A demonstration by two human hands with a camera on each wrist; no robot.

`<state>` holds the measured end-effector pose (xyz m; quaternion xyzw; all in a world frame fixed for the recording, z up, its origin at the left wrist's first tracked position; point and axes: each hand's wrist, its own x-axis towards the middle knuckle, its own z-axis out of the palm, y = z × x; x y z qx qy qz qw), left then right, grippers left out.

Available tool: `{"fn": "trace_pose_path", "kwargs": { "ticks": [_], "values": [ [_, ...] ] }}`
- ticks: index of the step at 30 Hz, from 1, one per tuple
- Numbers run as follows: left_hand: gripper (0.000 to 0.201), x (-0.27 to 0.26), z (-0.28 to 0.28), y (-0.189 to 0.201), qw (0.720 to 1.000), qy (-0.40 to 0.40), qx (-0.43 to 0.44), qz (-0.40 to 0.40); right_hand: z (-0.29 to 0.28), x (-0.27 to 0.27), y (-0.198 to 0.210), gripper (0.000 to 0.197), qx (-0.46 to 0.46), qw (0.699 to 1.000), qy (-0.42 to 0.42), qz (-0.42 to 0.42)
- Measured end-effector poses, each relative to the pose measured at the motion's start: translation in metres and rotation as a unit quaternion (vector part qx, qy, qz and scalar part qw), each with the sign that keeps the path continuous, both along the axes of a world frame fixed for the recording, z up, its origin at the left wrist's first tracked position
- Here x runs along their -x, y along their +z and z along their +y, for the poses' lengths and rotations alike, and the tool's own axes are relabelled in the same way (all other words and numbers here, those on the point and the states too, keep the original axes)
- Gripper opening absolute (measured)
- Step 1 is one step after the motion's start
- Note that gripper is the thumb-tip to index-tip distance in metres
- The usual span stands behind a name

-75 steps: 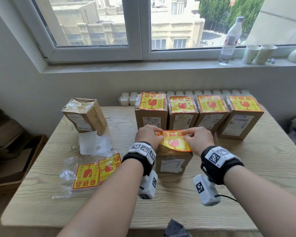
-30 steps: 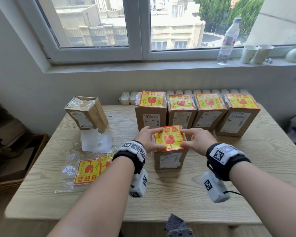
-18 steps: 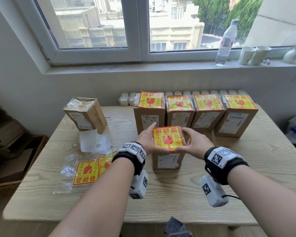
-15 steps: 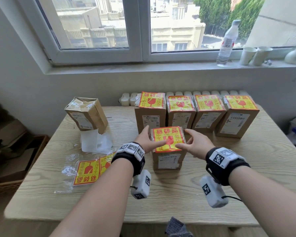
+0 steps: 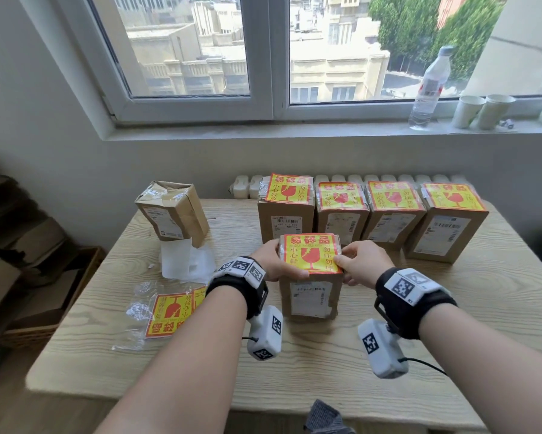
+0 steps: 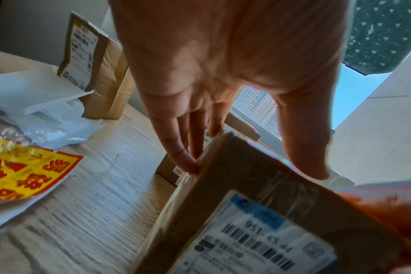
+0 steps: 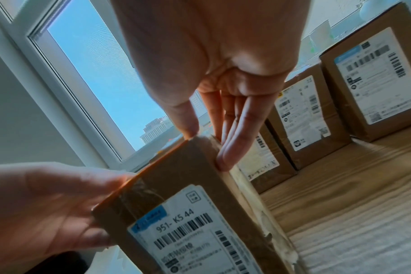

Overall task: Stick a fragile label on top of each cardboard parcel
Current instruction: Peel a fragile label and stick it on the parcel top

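Note:
A brown cardboard parcel (image 5: pixel 310 296) stands on the wooden table (image 5: pixel 326 371) in front of me, with a yellow and red fragile label (image 5: pixel 309 253) flat on its top. My left hand (image 5: pixel 271 261) lies against its left side with straight fingers (image 6: pixel 178 148), thumb along the label's front edge. My right hand (image 5: pixel 360 264) touches the right side with straight fingers (image 7: pixel 232 144), thumb pressing the label's front right corner. Behind it stands a row of several labelled parcels (image 5: pixel 341 214). An unlabelled parcel (image 5: pixel 172 214) leans at the back left.
Spare fragile labels (image 5: pixel 169 311) in a clear wrapper lie to the left of my left wrist. White backing papers (image 5: pixel 185 261) lie under the leaning parcel. A water bottle (image 5: pixel 429 86) and paper cups (image 5: pixel 482 111) stand on the windowsill. A radiator runs behind the table.
The label went from half-stuck to lying flat on the parcel. My hands slid from the label's far edge down its sides, and my thumbs now sit at its front edge.

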<state>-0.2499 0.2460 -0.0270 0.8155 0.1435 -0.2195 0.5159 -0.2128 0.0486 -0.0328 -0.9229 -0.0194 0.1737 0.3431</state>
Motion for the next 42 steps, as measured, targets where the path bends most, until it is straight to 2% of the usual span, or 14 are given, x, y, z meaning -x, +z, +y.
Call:
{"fn": "trace_pose_path", "kwargs": {
  "ticks": [3,6,10,16,22,27,32,35,39,42],
  "values": [
    [0.105,0.002,0.01,0.007,0.999,-0.006,-0.035,-0.017,0.009,-0.003,0.015,0.018,-0.028,1.0,-0.005,-0.014],
    [0.115,0.006,0.024,0.018,0.997,0.034,-0.046,-0.044,0.023,-0.004,0.033,0.018,-0.05,0.998,0.009,-0.027],
    [0.109,0.014,0.047,0.033,0.991,0.1,-0.055,-0.068,0.05,-0.007,0.052,0.022,-0.078,0.995,0.045,-0.038],
    [0.09,0.027,0.095,0.039,0.983,0.142,-0.09,-0.078,0.099,-0.01,0.061,0.028,-0.079,0.991,0.101,-0.044],
    [0.092,0.019,0.145,0.043,0.977,0.171,-0.101,-0.075,0.155,-0.018,0.065,0.027,-0.085,0.989,0.116,-0.044],
    [0.096,-0.002,0.182,0.051,0.978,0.161,-0.116,-0.065,0.192,-0.034,0.073,0.032,-0.077,0.99,0.108,-0.048],
    [0.102,-0.034,0.208,0.049,0.981,0.144,-0.107,-0.072,0.218,-0.052,0.071,0.026,-0.053,0.992,0.096,-0.069],
    [0.098,-0.054,0.214,0.042,0.983,0.13,-0.108,-0.071,0.224,-0.062,0.067,0.024,-0.029,0.993,0.077,-0.08],
    [0.1,-0.075,0.217,0.025,0.985,0.103,-0.121,-0.068,0.231,-0.071,0.056,0.038,0.023,0.995,0.053,-0.083],
    [0.092,-0.089,0.218,0.011,0.987,0.086,-0.116,-0.067,0.235,-0.076,0.047,0.042,0.058,0.994,0.052,-0.082]
  ]
}}
